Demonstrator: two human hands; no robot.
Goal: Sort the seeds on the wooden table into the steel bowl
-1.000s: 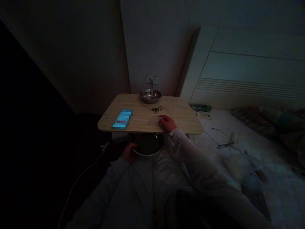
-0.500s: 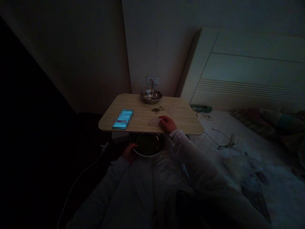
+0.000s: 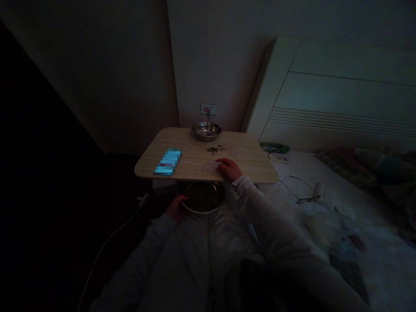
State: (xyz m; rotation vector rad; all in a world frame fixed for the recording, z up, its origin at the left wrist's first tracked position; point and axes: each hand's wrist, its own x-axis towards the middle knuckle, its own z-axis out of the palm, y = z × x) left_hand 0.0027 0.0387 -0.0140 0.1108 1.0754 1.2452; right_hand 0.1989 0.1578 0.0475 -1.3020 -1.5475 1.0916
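My left hand (image 3: 177,208) grips the left rim of a round metal basin (image 3: 201,212), which rests at my lap under the table's front edge. Small dark greenish bits (image 3: 199,195) cover the basin's bottom. On the wooden table (image 3: 182,138), my right hand (image 3: 230,169) has its fingers closed on a thin, clear, rounded piece (image 3: 209,166); the dim light hides its exact kind. Just beyond that hand lies a small heap of dark grains (image 3: 213,150). One stray grain (image 3: 196,173) sits near the front edge.
A shiny metal bowl (image 3: 207,132) stands at the table's back, below a wall socket (image 3: 208,108). At the left lies a lit phone (image 3: 168,162). To the right, a bed (image 3: 292,173) holds glasses (image 3: 305,199), a green bottle (image 3: 275,147) and bedding. A white cable (image 3: 107,238) trails on the left.
The clear piece has shifted slightly under my right hand, and a stray grain now shows near the table's front edge. My left hand stays on the basin.
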